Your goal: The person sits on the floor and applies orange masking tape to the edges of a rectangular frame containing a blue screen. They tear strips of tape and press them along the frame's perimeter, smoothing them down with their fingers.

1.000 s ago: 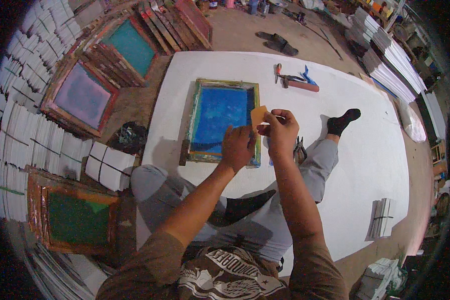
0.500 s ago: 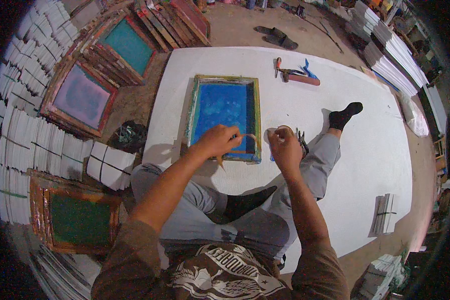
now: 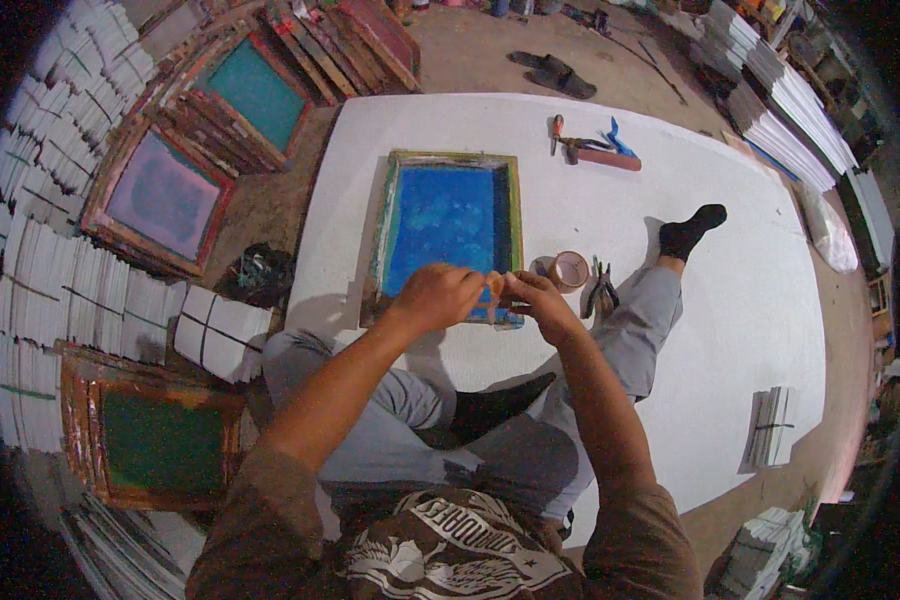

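Observation:
A strip of brown tape [image 3: 494,289] stretches between my two hands, partly curled and hanging down. My left hand [image 3: 438,297] is closed on one part of it, and my right hand [image 3: 538,303] pinches it from the other side. Both hover over the near edge of a wooden screen-printing frame [image 3: 516,215] with blue mesh [image 3: 448,215], lying flat on the white surface. Just past my right hand lie a roll of tape [image 3: 569,271] and dark-handled pliers [image 3: 601,290]. My fingers hide part of the strip.
My legs fold around the near side of the white board [image 3: 710,340]. A screwdriver [image 3: 556,134] and a brown bar-shaped tool [image 3: 607,159] lie at its far side. Several printing frames [image 3: 255,95] and bundled paper stacks [image 3: 80,285] stand on the left; a small bundle [image 3: 771,428] lies right.
My right hand has moved left and toward me, away from the tape roll, to meet the strip. My left hand has shifted slightly. The tape roll and pliers now show more fully.

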`<action>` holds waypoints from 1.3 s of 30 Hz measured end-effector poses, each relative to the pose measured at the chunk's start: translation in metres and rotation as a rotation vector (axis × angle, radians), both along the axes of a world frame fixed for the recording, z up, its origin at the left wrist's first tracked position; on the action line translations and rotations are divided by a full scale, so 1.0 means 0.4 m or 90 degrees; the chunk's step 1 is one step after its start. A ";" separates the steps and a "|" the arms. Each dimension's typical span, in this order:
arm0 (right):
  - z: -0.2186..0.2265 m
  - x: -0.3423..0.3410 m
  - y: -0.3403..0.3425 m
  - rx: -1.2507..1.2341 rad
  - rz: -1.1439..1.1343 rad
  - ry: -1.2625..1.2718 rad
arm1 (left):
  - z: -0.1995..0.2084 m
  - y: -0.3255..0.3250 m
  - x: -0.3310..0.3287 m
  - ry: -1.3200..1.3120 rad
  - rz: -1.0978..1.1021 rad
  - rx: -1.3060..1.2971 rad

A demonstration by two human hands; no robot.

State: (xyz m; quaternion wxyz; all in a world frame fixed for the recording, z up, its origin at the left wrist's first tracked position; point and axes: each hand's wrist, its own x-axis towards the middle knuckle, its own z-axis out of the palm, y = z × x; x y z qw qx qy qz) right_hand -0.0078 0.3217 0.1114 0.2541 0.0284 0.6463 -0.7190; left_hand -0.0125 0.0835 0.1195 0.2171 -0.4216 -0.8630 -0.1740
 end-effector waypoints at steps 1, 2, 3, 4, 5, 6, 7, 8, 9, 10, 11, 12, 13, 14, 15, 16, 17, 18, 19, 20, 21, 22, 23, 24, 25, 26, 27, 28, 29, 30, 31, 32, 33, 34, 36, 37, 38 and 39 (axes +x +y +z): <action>0.008 0.004 0.000 0.007 0.029 0.010 | 0.006 -0.002 0.007 -0.020 0.004 0.025; 0.012 0.006 0.001 0.014 0.057 0.020 | 0.006 -0.006 0.011 -0.024 0.010 0.028; -0.001 0.006 0.003 0.013 0.050 0.034 | 0.006 -0.009 0.018 -0.030 0.016 0.032; -0.009 0.004 0.004 0.012 0.042 0.051 | 0.006 -0.014 0.019 -0.019 0.023 0.013; -0.016 0.001 0.009 0.011 0.034 0.069 | 0.006 -0.017 0.023 -0.009 0.035 -0.008; -0.019 -0.003 0.021 0.021 0.034 0.077 | 0.006 -0.020 0.026 0.001 0.046 -0.028; -0.005 -0.010 0.025 0.031 0.037 0.085 | 0.013 -0.024 0.036 0.009 0.064 -0.051; 0.008 -0.017 0.026 0.041 0.040 0.094 | 0.014 -0.025 0.049 0.008 0.080 -0.054; 0.023 -0.026 0.026 0.075 0.041 0.121 | 0.016 -0.025 0.060 0.008 0.096 -0.057; 0.056 -0.035 0.019 0.109 0.043 0.149 | 0.015 -0.025 0.078 0.001 0.111 -0.041; 0.085 -0.044 0.017 0.144 0.042 0.175 | 0.016 -0.021 0.093 -0.007 0.123 -0.023; 0.106 -0.056 0.015 0.203 0.061 0.203 | 0.018 -0.022 0.110 -0.043 0.120 0.017; 0.130 -0.070 0.017 0.262 0.078 0.232 | 0.035 -0.021 0.126 -0.078 0.117 0.057; 0.158 -0.081 0.015 0.322 0.097 0.261 | 0.045 -0.023 0.133 -0.113 0.113 0.098; 0.189 -0.088 0.013 0.357 0.165 0.317 | 0.040 -0.027 0.129 -0.171 0.119 0.185; 0.227 -0.091 0.004 0.389 0.237 0.376 | 0.031 -0.036 0.122 -0.226 0.126 0.272; 0.251 -0.091 -0.006 0.418 0.309 0.431 | 0.036 -0.043 0.118 -0.284 0.134 0.357; 0.264 -0.089 -0.016 0.404 0.323 0.443 | 0.041 -0.041 0.103 -0.241 0.090 0.383; 0.277 -0.086 -0.022 0.393 0.335 0.454 | 0.072 -0.024 0.081 -0.199 0.043 0.411; 0.290 -0.081 -0.031 0.380 0.348 0.465 | 0.092 -0.015 0.071 -0.232 0.004 0.429; 0.307 -0.073 -0.042 0.393 0.357 0.458 | 0.110 -0.006 0.062 -0.267 -0.035 0.447; 0.336 -0.060 -0.050 0.412 0.362 0.450 | 0.125 0.005 0.058 -0.377 -0.074 0.458; 0.365 -0.050 -0.062 0.423 0.370 0.449 | 0.139 0.001 0.055 -0.482 -0.106 0.462; 0.391 -0.043 -0.065 0.447 0.365 0.446 | 0.136 -0.010 0.043 -0.544 -0.098 0.418; 0.413 -0.036 -0.066 0.470 0.360 0.442 | 0.118 -0.031 0.028 -0.606 -0.089 0.371; 0.419 -0.032 -0.062 0.495 0.353 0.433 | 0.101 -0.047 0.017 -0.671 -0.083 0.324; 0.416 -0.032 -0.054 0.499 0.343 0.435 | 0.084 -0.066 0.011 -0.669 -0.061 0.295; 0.409 -0.029 -0.040 0.505 0.332 0.433 | 0.072 -0.082 0.009 -0.670 -0.043 0.267; 0.402 -0.027 -0.025 0.510 0.322 0.432 | 0.059 -0.096 0.009 -0.670 -0.024 0.239; 0.386 -0.025 -0.012 0.503 0.305 0.427 | 0.046 -0.106 0.013 -0.688 -0.020 0.235; 0.365 -0.025 0.000 0.494 0.290 0.424 | 0.035 -0.116 0.021 -0.706 -0.014 0.232; 0.349 -0.024 0.010 0.486 0.276 0.421 | 0.026 -0.124 0.028 -0.723 -0.008 0.229; 0.338 -0.020 0.022 0.463 0.259 0.393 | 0.014 -0.128 0.033 -0.742 -0.009 0.226; 0.328 -0.015 0.030 0.439 0.244 0.367 | 0.008 -0.135 0.039 -0.761 -0.008 0.224; 0.291 -0.019 0.054 0.386 0.217 0.362 | -0.005 -0.154 0.053 -0.790 -0.001 0.252; 0.269 -0.022 0.061 0.357 0.204 0.383 | 0.000 -0.164 0.065 -0.802 0.003 0.282; 0.250 -0.022 0.068 0.328 0.190 0.403 | 0.001 -0.176 0.072 -0.813 0.007 0.312; 0.236 -0.019 0.080 0.357 0.176 0.375 | -0.013 -0.189 0.070 -0.790 0.037 0.301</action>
